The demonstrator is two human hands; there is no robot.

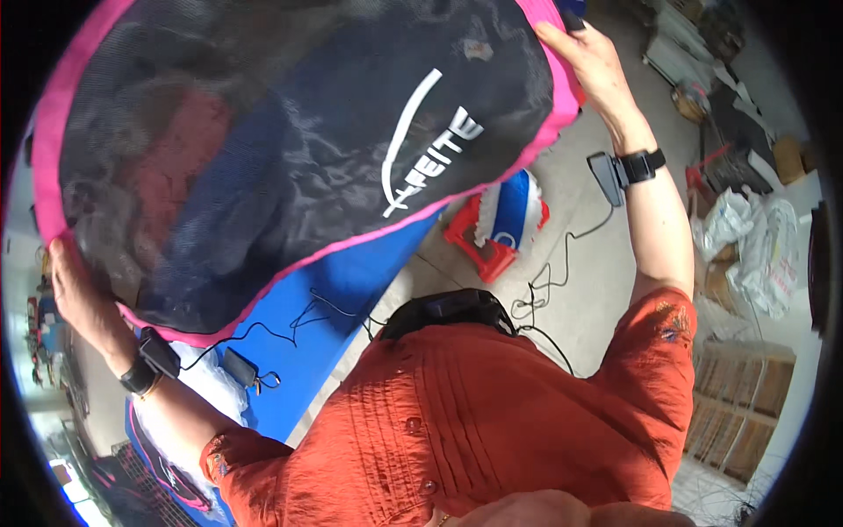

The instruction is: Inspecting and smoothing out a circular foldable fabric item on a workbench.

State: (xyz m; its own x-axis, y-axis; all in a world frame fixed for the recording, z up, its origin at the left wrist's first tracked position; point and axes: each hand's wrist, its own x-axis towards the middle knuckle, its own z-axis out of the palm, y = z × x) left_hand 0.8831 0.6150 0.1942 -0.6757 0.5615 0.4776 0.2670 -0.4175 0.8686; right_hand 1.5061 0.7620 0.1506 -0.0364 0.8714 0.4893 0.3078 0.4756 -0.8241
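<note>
Both hands hold up a large round mesh panel — black netting stretched inside a pink rim, with a white printed mark near its right side. It fills the upper left of the view and hangs tilted above a blue table, hiding most of what lies behind it.

The left hand grips the panel's lower left rim; its fingers curl around the pink edge and are closed on it. The right hand holds the upper right rim, thumb and fingers pinched over the edge. Each wrist wears a black strap with a small dark device — the right wrist's device hangs just below the panel's right edge.

Below the panel, on the table, black cables trail across the blue surface, and a small dark block lies at their lower left end. White plastic wrap lies just left of that block. Right of the table, on the concrete floor, stands a red stool with a white, blue and red bundle on it. Further right of the stool, white sacks sit near the wall. The person wears an orange pleated shirt.
</note>
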